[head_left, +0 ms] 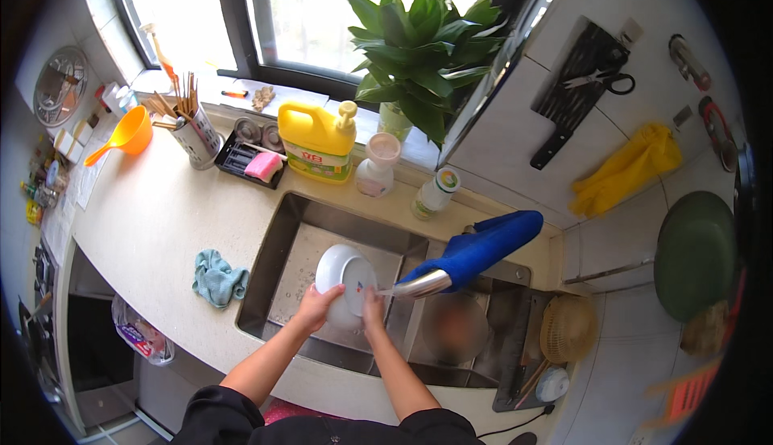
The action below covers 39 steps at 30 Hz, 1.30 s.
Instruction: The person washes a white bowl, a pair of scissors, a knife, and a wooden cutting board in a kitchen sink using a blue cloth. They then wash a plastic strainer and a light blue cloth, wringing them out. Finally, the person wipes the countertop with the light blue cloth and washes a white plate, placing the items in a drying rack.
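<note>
Over the left basin of the steel sink (278, 240), a white bowl (345, 272) is tilted so its underside and foot ring face up toward me. My left hand (318, 306) grips its near left edge, thumb on the outside. On the bowl's right side is my right hand (373, 310), slightly blurred, with its fingers against the wall. A metal faucet (427, 282) wrapped in a blue cloth cover (491, 245) points left at the bowl, and a thin stream of water seems to run near my right fingers. The bowl's inside is hidden.
A blurred round vessel (453, 328) sits in the right basin. A teal rag (219, 278) lies left of the sink. Behind stand a yellow jug (316, 141), white bottles (376, 173) and a black tray with a pink sponge (263, 166). A cleaver (576, 91) hangs right.
</note>
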Each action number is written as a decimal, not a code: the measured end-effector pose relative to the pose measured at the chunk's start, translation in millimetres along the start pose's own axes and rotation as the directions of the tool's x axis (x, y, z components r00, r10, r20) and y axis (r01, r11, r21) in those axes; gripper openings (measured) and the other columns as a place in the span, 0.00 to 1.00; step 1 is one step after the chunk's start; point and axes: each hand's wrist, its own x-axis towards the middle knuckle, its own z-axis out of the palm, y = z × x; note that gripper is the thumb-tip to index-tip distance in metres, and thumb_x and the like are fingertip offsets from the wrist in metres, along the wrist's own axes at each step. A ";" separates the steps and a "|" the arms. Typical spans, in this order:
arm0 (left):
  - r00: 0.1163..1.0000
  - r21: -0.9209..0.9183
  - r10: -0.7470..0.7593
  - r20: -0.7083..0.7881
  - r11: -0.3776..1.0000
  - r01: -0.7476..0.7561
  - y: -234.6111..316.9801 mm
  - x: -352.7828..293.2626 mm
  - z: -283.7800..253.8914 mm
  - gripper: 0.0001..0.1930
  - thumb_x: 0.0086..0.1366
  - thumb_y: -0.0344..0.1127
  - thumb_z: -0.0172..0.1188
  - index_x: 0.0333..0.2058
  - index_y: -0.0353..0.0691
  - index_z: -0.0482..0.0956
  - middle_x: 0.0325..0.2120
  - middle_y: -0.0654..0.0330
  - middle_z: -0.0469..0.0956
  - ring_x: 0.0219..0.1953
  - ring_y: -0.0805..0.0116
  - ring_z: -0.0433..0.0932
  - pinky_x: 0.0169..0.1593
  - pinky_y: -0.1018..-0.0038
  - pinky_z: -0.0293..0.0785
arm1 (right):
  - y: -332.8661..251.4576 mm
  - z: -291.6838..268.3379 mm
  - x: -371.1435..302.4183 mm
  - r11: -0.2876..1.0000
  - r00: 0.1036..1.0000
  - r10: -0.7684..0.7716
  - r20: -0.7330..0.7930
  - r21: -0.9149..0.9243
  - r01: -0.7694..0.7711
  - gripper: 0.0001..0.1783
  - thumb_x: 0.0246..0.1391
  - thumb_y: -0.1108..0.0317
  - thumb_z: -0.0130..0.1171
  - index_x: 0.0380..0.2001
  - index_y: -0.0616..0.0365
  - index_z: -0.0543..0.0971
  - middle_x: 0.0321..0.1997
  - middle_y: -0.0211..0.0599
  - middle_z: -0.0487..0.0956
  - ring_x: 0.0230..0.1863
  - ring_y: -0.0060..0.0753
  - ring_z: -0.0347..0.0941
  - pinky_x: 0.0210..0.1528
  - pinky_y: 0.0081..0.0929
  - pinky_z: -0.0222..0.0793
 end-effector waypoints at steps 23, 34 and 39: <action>0.999 0.452 0.036 -0.014 0.892 -0.026 -35.0 1.9 31.2 0.16 0.52 0.33 0.60 0.39 0.31 0.72 0.30 0.57 0.76 0.32 0.70 0.73 0.35 0.73 0.69 | -206.2 -205.6 122.6 0.823 0.823 -0.568 -0.019 -0.024 0.567 0.13 0.56 0.63 0.48 0.40 0.60 0.72 0.39 0.36 0.76 0.41 0.31 0.71 0.44 0.27 0.65; 0.976 -0.218 -0.201 0.088 0.952 0.215 -3.1 -13.9 -9.6 0.24 0.59 0.32 0.53 0.53 0.32 0.59 0.49 0.49 0.67 0.51 0.56 0.67 0.56 0.62 0.62 | -114.6 -164.9 17.8 0.770 0.772 -0.630 0.081 -0.067 0.635 0.13 0.49 0.62 0.57 0.34 0.61 0.74 0.28 0.35 0.75 0.30 0.26 0.72 0.33 0.23 0.69; 0.951 -0.301 -0.244 0.188 0.908 0.293 -3.4 -28.9 -44.6 0.21 0.60 0.33 0.51 0.51 0.31 0.62 0.48 0.50 0.68 0.51 0.56 0.68 0.56 0.60 0.61 | -46.2 -76.2 -50.0 0.983 0.972 -0.009 0.234 -0.177 0.052 0.49 0.39 0.49 0.66 0.57 0.63 0.54 0.49 0.46 0.68 0.45 0.36 0.69 0.36 0.30 0.72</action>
